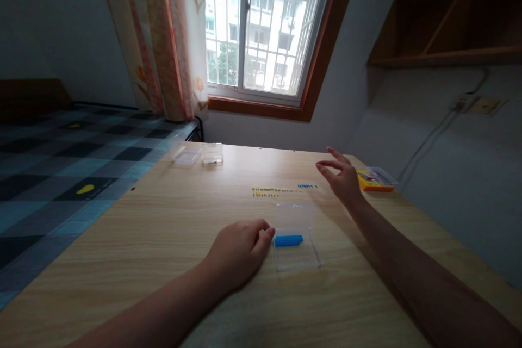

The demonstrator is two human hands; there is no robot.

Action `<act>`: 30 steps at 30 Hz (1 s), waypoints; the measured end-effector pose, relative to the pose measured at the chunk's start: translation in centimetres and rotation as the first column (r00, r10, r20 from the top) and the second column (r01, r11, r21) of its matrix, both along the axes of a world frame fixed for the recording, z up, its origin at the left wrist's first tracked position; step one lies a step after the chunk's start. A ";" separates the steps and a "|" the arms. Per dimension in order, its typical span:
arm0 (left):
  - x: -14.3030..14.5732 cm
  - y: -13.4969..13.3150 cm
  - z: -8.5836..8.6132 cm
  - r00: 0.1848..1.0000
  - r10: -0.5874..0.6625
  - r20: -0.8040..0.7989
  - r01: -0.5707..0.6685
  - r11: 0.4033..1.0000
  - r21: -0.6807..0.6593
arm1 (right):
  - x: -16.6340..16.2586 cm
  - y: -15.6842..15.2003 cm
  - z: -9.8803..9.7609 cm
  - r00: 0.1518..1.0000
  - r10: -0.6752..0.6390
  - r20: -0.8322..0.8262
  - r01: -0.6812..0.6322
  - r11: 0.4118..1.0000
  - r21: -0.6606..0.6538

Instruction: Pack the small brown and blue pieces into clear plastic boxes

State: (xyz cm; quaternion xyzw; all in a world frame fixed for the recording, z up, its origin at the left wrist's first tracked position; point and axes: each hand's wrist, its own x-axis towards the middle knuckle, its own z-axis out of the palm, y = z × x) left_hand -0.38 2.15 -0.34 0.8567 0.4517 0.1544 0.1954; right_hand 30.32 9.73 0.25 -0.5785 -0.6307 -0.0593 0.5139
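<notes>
My left hand (242, 244) rests on the table with curled fingers, thumb and forefinger closed at the left edge of an open clear plastic box (297, 260). A bundle of thin blue sticks (289, 240) lies inside the box. Above the table, farther off to the right, my right hand (342, 179) has thumb and forefinger pinched together and another finger raised; anything between the tips is too small to make out. Just left of it are a row of small blue pieces (306, 186) and rows of small yellow pieces (265, 193).
Two clear plastic containers, one open (187, 154) and one squarer (212, 153), stand at the table's far left. A yellow box (376, 180) sits at the right edge near the wall. A bed with a checked cover (122, 160) adjoins the wooden table (163, 239) on the left.
</notes>
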 end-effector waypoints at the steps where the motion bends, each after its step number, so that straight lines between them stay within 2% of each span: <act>1: 0.0 0.0 0.0 1.000 0.002 0.001 -0.002 1.000 -0.007 | 0.3 -1.4 0.9 0.999 0.049 -0.021 -0.048 0.997 0.053; 4: 0.1 -0.1 0.1 1.000 0.004 0.008 -0.004 1.000 -0.019 | 0.5 -6.1 2.4 0.952 0.299 -0.062 -0.295 0.953 0.072; 7: 0.3 -0.2 0.1 1.000 0.013 -0.016 -0.014 0.999 -0.029 | -0.5 -10.1 2.0 0.852 0.523 -0.019 -0.522 0.848 -0.090; 10: 0.4 -0.2 0.2 0.999 0.027 -0.047 -0.028 0.999 -0.023 | -2.3 -12.1 0.9 0.758 0.652 0.022 -0.613 0.724 -0.315; 13: 0.4 -0.2 0.2 0.998 0.033 -0.057 -0.034 0.999 -0.017 | -4.0 -12.3 0.0 0.717 0.695 0.053 -0.589 0.645 -0.487; 18: 0.4 -0.2 0.1 0.998 0.017 -0.066 -0.018 1.000 -0.024 | -5.1 -11.5 -1.0 0.754 0.648 0.105 -0.444 0.621 -0.646; 23: 0.4 -0.2 0.0 0.998 0.005 -0.055 -0.006 1.000 -0.019 | -5.2 -11.3 -0.8 0.764 0.630 0.139 -0.383 0.616 -0.689; 28: 0.3 -0.3 0.0 0.999 -0.004 -0.044 0.004 1.000 -0.008 | -4.9 -11.6 0.3 0.767 0.629 0.126 -0.400 0.623 -0.672; 30: 0.3 -0.3 -0.1 0.999 -0.001 -0.045 0.001 1.000 -0.009 | -4.7 -11.8 0.5 0.754 0.648 0.109 -0.424 0.607 -0.672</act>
